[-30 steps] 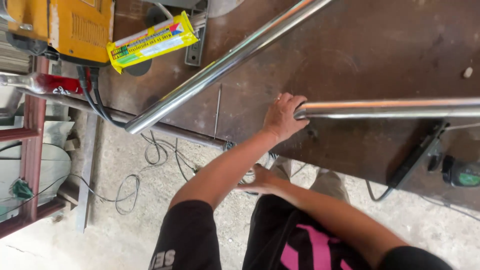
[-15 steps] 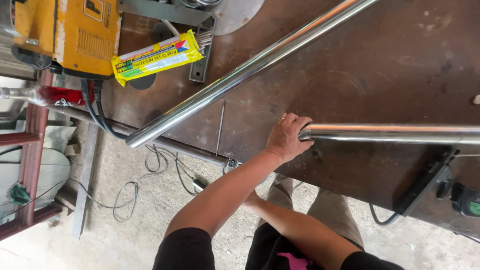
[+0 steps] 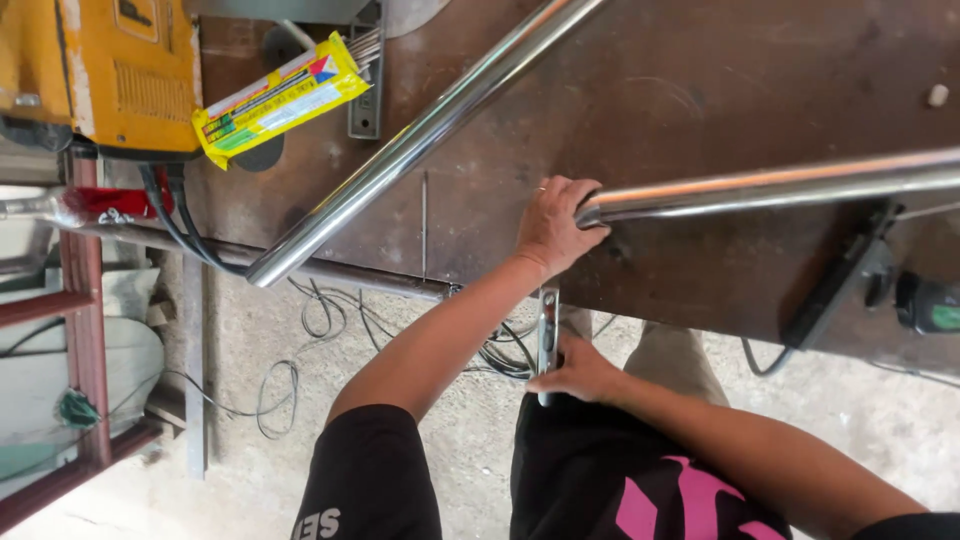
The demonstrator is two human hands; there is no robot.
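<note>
Steel tube [image 3: 770,188] lies along workbench [image 3: 700,90] near edge; my left hand [image 3: 556,225] wraps its end. Right hand [image 3: 580,372] grips small metal bar [image 3: 547,335] below edge, not yet applied.

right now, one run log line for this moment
left hand: grips end of steel tube | right hand: holds small metal bar | workbench: second steel tube

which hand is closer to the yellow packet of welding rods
Left. The left hand grips the end of a steel tube, right of the yellow packet; the right hand is farther off, below the table edge.
</note>
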